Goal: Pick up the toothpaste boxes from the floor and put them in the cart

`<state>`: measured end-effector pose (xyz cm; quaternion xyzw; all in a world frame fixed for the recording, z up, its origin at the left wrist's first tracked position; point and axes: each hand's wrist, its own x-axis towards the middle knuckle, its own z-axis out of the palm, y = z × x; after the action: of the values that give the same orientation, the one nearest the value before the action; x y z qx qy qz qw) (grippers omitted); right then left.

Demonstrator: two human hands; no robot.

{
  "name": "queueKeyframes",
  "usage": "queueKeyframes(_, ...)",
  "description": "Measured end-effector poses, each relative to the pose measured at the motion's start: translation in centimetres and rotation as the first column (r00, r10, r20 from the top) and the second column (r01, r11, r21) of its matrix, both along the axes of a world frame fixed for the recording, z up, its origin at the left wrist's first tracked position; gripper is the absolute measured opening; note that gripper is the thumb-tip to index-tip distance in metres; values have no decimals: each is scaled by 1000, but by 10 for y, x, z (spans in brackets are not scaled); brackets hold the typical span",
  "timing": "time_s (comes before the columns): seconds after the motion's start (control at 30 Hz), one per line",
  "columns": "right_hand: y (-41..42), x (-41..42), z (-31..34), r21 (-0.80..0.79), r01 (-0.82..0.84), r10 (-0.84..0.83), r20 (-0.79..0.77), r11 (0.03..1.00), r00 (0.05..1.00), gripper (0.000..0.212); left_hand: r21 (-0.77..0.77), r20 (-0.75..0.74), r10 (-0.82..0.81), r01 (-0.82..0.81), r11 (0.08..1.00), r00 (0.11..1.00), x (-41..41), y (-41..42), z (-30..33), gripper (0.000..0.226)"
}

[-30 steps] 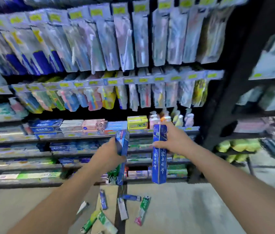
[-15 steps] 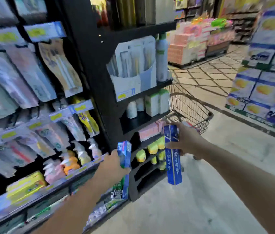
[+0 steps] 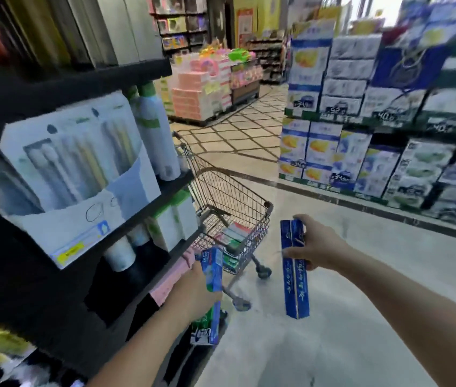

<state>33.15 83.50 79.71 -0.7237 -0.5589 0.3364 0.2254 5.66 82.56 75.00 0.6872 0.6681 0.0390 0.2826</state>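
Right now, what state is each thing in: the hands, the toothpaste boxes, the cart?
left hand: grips a blue-green toothpaste box, held upright.
right hand: grips a dark blue toothpaste box, held upright, above the floor.
cart: stands beside the black shelf, a few boxes already inside.

Price tags (image 3: pixel 340 178) on stacked packs read "34".

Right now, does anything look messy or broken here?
Nothing looks broken or spilled. The left hand grips a blue and green toothpaste box, the right hand grips a dark blue toothpaste box, both upright and undented. The cart stands upright with a few boxes inside.
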Motion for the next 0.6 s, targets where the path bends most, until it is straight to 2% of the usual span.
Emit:
queueKeyframes(0.27, 65, 16, 1, -10, 120, -120, -29, 993, 992, 90, -51, 42, -140, 142, 989, 989, 42, 104, -11, 81)
queueKeyframes(0.47, 123, 42, -6, -4, 111, -111, -16, 994, 994, 96, -22, 38, -192, 193, 981, 981, 88, 178, -14, 80)
queueKeyframes(0.6, 174, 75, -13, -15, 102, -102, -20, 995, 995, 97, -16, 37, -182, 183, 983, 983, 128, 226, -16, 90)
